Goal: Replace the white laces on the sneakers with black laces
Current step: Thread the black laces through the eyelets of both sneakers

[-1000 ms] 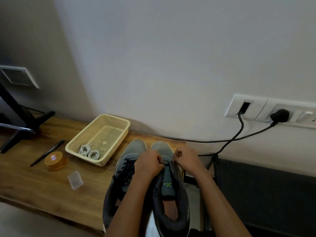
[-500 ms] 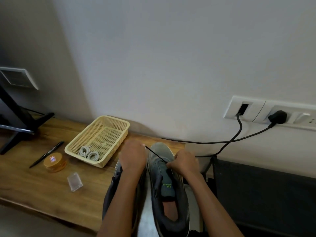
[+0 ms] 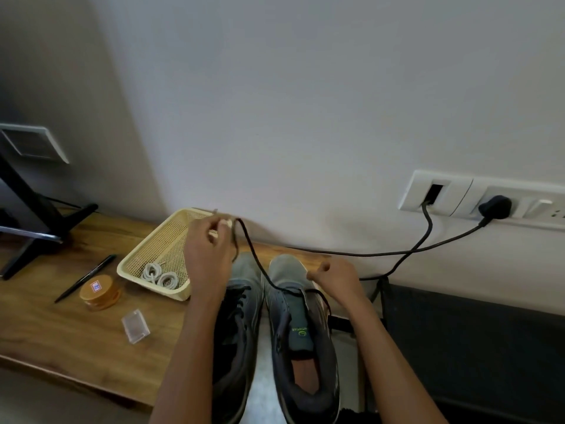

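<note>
A person's left hand point(image 3: 209, 254) pinches the black lace point(image 3: 252, 252) taut above the right sneaker point(image 3: 286, 270); the right hand point(image 3: 334, 278) curls, grip unclear. Steadying the shoe and evening the ends would help.

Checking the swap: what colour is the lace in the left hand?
Black; the lace shows best in the head view.

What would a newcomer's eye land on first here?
The left hand, raised at centre, pinches a thin black shoelace that runs down into the right-hand grey fabric sneaker. Beside the shoes, a cream plastic mesh basket on the wooden table holds coiled white laces.
</note>
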A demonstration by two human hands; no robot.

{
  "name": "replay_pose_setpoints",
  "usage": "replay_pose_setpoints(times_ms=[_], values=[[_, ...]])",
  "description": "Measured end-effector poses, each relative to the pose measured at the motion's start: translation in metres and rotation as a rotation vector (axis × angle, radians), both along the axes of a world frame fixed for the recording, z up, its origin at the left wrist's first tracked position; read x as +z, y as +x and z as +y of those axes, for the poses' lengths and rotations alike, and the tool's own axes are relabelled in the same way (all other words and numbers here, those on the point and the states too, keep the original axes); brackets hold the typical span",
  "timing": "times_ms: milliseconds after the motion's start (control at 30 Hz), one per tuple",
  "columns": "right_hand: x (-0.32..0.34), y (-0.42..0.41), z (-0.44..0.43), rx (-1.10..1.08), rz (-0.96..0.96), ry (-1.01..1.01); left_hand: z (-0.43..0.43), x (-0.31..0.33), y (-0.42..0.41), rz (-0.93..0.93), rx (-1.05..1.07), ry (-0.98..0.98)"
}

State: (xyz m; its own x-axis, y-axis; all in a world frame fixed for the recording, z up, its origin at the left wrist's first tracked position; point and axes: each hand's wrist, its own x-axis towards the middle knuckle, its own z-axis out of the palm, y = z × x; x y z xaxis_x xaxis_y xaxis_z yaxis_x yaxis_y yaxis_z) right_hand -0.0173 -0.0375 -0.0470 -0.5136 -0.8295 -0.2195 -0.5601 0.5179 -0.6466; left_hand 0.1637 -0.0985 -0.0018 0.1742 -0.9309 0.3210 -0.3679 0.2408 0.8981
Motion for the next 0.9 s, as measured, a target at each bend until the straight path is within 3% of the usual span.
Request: replay_pose_setpoints(times_ms=[167,333,467,567,667,700,767,833,900], values=[[0.025,0.011,-0.006,-0.151,-0.432,-0.495,0.005,-0.013,-0.023,-0.012,-0.49,0.181],[0.039,0.032,-0.005,0.068,-0.604,-0.481,0.01,-0.022,-0.027,0.035,-0.649,0.212],[0.041,0.039,-0.005,0.071,-0.638,-0.472,0.01,-0.022,-0.026,0.016,-0.659,0.249],[0.045,0.037,-0.006,-0.119,-0.667,-0.558,0.009,-0.022,-0.023,-0.043,-0.651,0.281],[0.057,0.019,-0.006,-0.593,-0.789,-0.849,0.002,-0.026,-0.018,-0.196,-0.469,0.257],[0.061,0.01,-0.002,-0.754,-0.738,-0.971,0.0,-0.026,-0.016,-0.204,-0.42,0.26],[0.071,-0.008,0.008,-0.937,-0.353,-1.118,-0.004,-0.029,-0.012,-0.202,-0.388,0.319],[0.077,-0.022,0.013,-0.882,0.038,-1.211,-0.005,-0.032,-0.01,-0.258,-0.4,0.378],[0.075,-0.027,0.012,-0.763,0.25,-1.232,-0.004,-0.035,-0.01,-0.343,-0.422,0.412]])
